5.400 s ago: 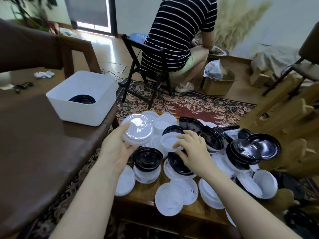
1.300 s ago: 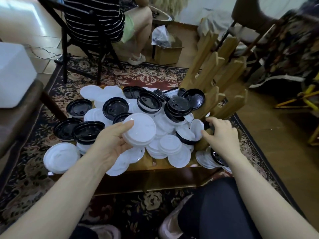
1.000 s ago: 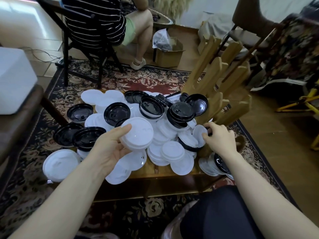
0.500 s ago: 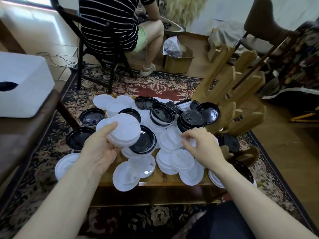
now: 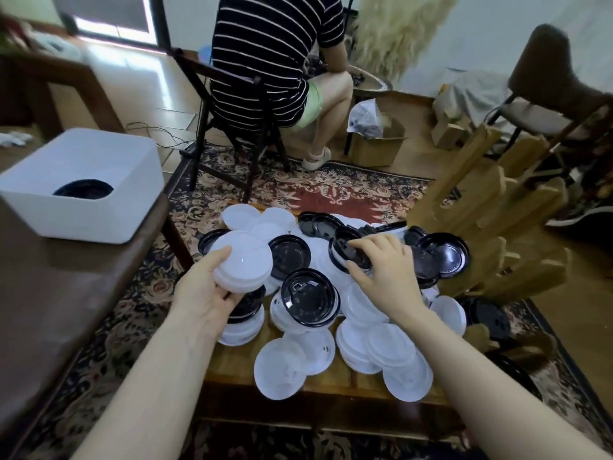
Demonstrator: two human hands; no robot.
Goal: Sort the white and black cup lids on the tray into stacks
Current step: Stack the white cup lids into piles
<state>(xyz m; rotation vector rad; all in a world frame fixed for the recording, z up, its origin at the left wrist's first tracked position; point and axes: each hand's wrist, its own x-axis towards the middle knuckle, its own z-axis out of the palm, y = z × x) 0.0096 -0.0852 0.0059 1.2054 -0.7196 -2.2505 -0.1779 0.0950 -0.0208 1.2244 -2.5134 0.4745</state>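
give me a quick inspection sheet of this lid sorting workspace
surface: low wooden tray, mostly covered by lids
job's things: white lids and black lids lie mixed and overlapping; stack of white lids is held up
clutter: white bin on the brown table, one black lid inside; wooden rack by the tray
grippers: left hand grips the white stack; right hand pinches a black lid
cables: cable on the floor
surroundings: seated person, patterned rug, cardboard box
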